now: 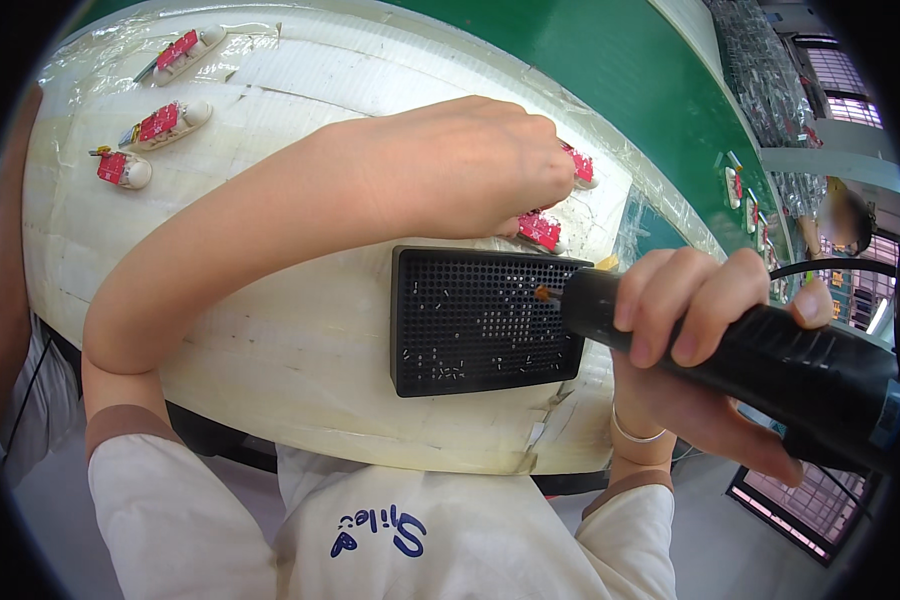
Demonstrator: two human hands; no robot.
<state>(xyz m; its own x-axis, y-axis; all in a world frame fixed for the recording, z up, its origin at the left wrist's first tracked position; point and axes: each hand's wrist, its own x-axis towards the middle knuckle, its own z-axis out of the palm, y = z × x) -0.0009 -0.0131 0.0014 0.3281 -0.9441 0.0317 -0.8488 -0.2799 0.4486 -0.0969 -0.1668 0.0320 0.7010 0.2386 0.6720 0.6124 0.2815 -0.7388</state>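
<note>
My right hand [695, 330] is wrapped round a black electric screwdriver [770, 360]. Its bit [550, 293] points left over a black perforated screw tray [490, 380], where small silvery screws stand in holes or lie loose. My left arm bends across the table, and my left hand [470, 165] is closed just beyond the tray. Right at its fingertips sits a small red-and-white part [540, 230]; the knuckles hide what the fingers grip. Another red-and-white part [579, 167] shows partly behind this hand.
Several red-and-white parts with wires, one a red-topped piece [160, 124], lie at the far left of the pale, tape-covered table [270, 370]. Beyond runs a green surface [610, 60] carrying more parts [751, 212]. Another person's arm [10, 230] is at the left edge; a person [842, 222] is far right.
</note>
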